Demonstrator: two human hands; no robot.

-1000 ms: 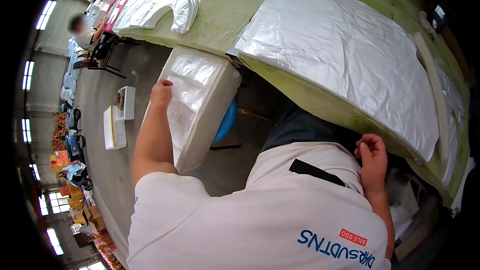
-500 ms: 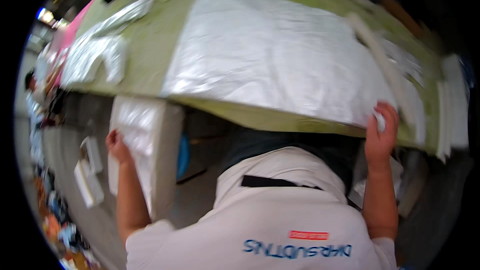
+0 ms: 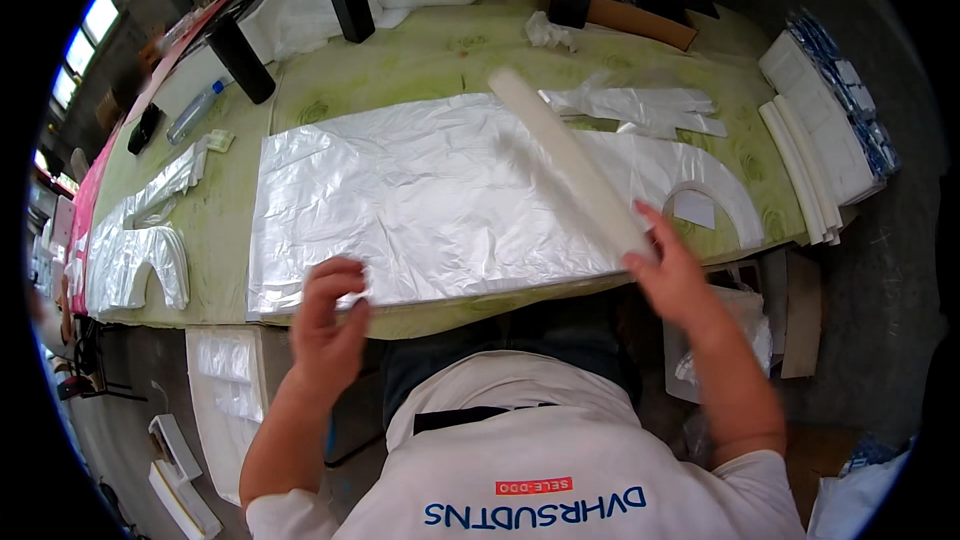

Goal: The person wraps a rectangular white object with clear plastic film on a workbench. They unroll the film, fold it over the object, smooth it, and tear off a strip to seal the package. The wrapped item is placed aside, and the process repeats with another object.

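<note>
A stack of shiny white plastic sheets [image 3: 400,200], apron-like in outline with a curved cut-out at its right end, lies flat on the green patterned table. Across it slants a long cream-white bar [image 3: 570,165]. My right hand [image 3: 672,275] grips the bar's near end between thumb and fingers. Over the near left edge of the sheets hovers my left hand [image 3: 328,330], slightly blurred, fingers bent and thumb apart, with nothing visible in it. Crumpled clear plastic strips [image 3: 640,108] lie beyond the bar.
More cut plastic pieces [image 3: 140,250] lie at the left. Behind stand a black cylinder [image 3: 240,60], a plastic bottle [image 3: 195,112], a black box [image 3: 352,12] and a cardboard box [image 3: 640,20]. White rolls [image 3: 800,170] rest at the right edge. Below the table's left front sits a white carton [image 3: 225,400].
My view has shifted, showing more of the table's back. My right hand has come to the bar, which now slants over the sheets. My left hand has risen from beside the carton to the sheets' edge.
</note>
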